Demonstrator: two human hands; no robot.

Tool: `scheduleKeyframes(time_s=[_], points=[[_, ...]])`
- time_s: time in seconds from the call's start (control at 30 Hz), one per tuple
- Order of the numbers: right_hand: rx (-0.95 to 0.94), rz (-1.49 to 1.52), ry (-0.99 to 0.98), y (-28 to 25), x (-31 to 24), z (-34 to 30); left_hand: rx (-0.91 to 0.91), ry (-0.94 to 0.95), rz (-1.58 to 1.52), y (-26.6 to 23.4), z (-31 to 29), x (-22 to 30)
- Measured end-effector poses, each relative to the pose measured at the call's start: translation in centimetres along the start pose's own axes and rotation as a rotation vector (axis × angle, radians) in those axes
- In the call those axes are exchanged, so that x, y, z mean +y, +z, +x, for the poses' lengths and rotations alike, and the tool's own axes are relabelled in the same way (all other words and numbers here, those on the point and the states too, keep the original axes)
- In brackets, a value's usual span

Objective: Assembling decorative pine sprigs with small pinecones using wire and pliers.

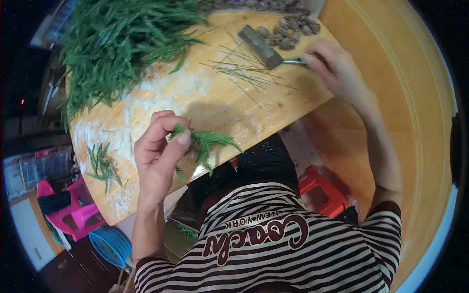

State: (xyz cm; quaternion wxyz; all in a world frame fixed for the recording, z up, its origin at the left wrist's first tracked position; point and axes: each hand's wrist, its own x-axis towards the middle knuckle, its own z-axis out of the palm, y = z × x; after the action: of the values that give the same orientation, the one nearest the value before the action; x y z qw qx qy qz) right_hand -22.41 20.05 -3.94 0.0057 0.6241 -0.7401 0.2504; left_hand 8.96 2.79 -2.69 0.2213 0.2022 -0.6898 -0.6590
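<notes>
My left hand (163,141) pinches a green artificial pine sprig (210,140) between thumb and fingers, above the table's near edge. Its needles spread to the right of my fingertips. Farther off at the right, the fingers of my right hand (334,66) are curled at the end of a small tool with a shiny metal tip (294,60); most of its handle is hidden by the hand. That tip lies against a dark grey-brown block (261,47). Thin wires (244,71) lie scattered left of the block, some passing close to it.
A big heap of green sprigs (122,44) covers the far left of the wooden table (195,107). Brown pine cones (290,31) lie at the far right. One loose sprig (102,165) rests near the left edge. Below are a red stool (325,193), pink chair (80,215) and blue basket (110,246).
</notes>
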Motion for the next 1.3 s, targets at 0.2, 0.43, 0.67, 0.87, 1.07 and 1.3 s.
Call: scheduleKeyframes(time_s=[0.2,0.43,0.67,0.87,1.07,1.3], points=[[-0.156,-0.334,-0.030,-2.9,3.8,-3.3,0.118,-0.088,-0.063,0.5,-0.6,0.1],[-0.301,-0.303,0.043,-3.2,4.6,-3.5,0.005,0.050,0.090,1.6,-0.1,-0.4],[-0.266,-0.216,0.104,-2.4,6.2,-2.8,0.060,-0.034,-0.092,2.8,-0.5,-0.2],[-0.300,-0.229,0.197,-2.5,5.0,-4.5,0.030,-0.129,-0.077,3.6,0.1,-0.2],[-0.246,-0.419,-0.096,-0.5,3.3,-3.0,0.095,-0.150,-0.089,3.2,-0.2,-0.5],[-0.110,-0.360,-0.131,0.9,5.6,-3.8,0.116,-0.083,-0.107,3.7,-0.1,-0.7]])
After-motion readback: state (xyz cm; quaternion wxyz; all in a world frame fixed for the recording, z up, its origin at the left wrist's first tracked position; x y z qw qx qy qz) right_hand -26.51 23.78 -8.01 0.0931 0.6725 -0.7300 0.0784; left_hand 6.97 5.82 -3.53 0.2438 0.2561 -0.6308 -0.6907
